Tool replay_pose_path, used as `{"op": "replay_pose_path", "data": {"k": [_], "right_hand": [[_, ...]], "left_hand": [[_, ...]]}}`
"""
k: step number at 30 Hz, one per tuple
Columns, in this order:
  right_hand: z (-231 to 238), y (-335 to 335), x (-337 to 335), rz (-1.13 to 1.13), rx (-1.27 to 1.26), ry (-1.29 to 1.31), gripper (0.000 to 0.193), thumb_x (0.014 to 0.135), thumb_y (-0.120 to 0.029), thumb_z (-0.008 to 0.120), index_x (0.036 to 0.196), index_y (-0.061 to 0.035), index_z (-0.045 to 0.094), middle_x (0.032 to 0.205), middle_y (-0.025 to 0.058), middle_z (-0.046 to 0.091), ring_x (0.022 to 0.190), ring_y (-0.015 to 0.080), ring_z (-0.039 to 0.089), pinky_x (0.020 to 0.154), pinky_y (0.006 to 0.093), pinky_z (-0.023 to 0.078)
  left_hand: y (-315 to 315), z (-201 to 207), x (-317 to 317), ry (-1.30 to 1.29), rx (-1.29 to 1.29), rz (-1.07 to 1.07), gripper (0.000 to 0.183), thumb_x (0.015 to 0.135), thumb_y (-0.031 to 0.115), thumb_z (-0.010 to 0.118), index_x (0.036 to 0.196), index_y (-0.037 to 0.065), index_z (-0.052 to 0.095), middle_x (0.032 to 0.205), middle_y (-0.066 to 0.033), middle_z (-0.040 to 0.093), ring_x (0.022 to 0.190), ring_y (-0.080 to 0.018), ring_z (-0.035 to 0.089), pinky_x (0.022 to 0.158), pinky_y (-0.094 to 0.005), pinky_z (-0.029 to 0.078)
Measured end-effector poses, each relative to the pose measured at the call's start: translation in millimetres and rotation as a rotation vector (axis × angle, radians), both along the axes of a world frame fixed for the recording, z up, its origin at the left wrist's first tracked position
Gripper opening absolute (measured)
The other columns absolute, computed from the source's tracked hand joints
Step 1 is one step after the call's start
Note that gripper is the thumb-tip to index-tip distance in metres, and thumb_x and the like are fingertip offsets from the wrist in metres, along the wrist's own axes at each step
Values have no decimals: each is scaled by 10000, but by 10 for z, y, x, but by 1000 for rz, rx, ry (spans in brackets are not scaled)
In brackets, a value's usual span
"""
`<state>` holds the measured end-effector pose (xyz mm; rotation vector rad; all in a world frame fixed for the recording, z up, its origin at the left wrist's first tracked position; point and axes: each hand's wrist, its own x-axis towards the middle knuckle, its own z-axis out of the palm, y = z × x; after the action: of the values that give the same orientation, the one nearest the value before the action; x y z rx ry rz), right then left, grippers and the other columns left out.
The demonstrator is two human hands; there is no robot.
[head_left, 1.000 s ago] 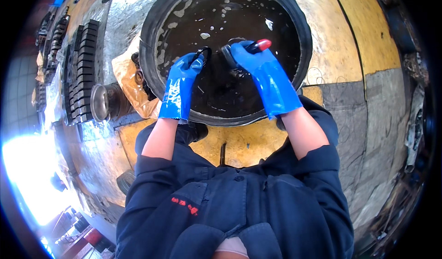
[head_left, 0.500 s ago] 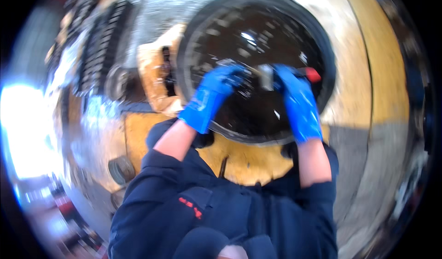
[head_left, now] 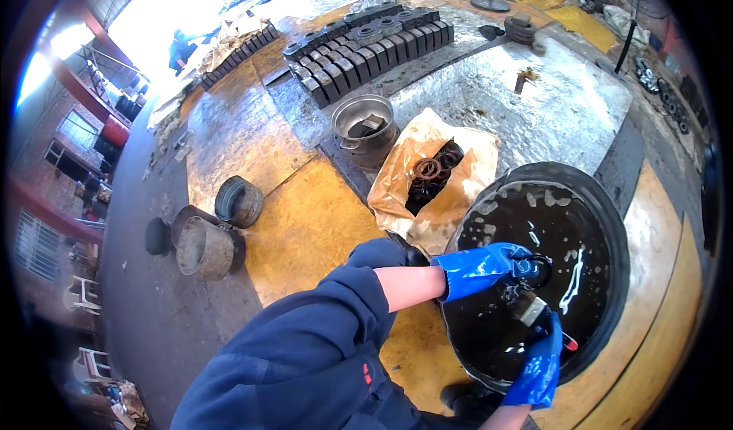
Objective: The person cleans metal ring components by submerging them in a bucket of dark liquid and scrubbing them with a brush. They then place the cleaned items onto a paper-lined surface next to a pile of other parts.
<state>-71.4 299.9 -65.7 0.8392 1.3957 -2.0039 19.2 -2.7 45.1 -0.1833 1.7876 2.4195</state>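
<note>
In its blue glove, my left hand (head_left: pixel 500 263) is closed on a dark ring (head_left: pixel 544 271) over a wide round tub (head_left: pixel 617 231) of dark liquid. My right hand (head_left: pixel 540 365), also gloved in blue, grips a flat paintbrush (head_left: pixel 528 308) whose handle ends in red. The pale bristles point toward the ring, just below it and apart from it. Dark liquid (head_left: pixel 553 227) with pale patches fills the tub. Beside the tub's left rim lies an opened brown paper bag (head_left: pixel 397 174), with several dark rings (head_left: pixel 429 169) in it.
A metal pot (head_left: pixel 363 121) stands behind the bag. Rows of dark metal blocks (head_left: pixel 366 56) sit on metal plates farther back. Short hollow cylinders (head_left: pixel 206 248) stand on the floor at left. Another person (head_left: pixel 182 48) is far off at upper left.
My view has swung left and up, so the tub now sits lower right and more of the floor shows. The dark ring in my left hand has come into clear sight; the brush stays in my right.
</note>
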Motion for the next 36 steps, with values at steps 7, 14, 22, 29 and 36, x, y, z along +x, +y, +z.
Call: {"op": "replay_pose_path", "data": {"k": [7, 14, 22, 29, 36], "right_hand": [[37, -3, 46, 529, 237, 604, 384, 1119, -355, 739, 1342, -42, 752, 1055, 30, 782, 906, 119, 695, 794, 304, 572], [503, -258, 314, 823, 437, 824, 284, 1107, -259, 712, 1209, -9, 796, 1008, 55, 799, 894, 151, 735, 823, 351, 589], [430, -542, 472, 1207, 1488, 1060, 212, 1057, -273, 641, 1093, -170, 823, 1109, 137, 840, 965, 382, 805, 817, 511, 625], [129, -930, 727, 1229, 1528, 958, 290, 1064, -277, 606, 1242, -176, 811, 1152, 111, 790, 975, 324, 804, 728, 614, 555], [196, -441, 478, 930, 1224, 786, 216, 975, -307, 753, 1169, -230, 808, 1193, 72, 820, 1115, 351, 797, 885, 555, 601]], "left_hand": [[-47, 1, 16, 130, -217, -40, 516, 1128, 395, 692, 1470, 10, 711, 1348, -135, 783, 1306, -227, 679, 1170, -390, 485], [-30, 280, 244, -6, -489, -144, 548, 1123, 454, 676, 1464, 27, 718, 1387, -146, 774, 1350, -258, 671, 1194, -392, 463], [-31, -9, -38, -254, -151, -294, 409, 1163, 406, 620, 1207, 47, 812, 1062, -58, 828, 940, -153, 773, 847, -320, 598], [22, -497, 22, -142, -208, -397, 303, 1111, 110, 643, 1379, 20, 753, 1308, -103, 809, 1193, -209, 781, 1031, -343, 618], [86, -353, -82, -312, -157, -97, 392, 1091, 321, 747, 1374, 49, 750, 1290, -81, 805, 1168, -181, 768, 992, -343, 607]]}}
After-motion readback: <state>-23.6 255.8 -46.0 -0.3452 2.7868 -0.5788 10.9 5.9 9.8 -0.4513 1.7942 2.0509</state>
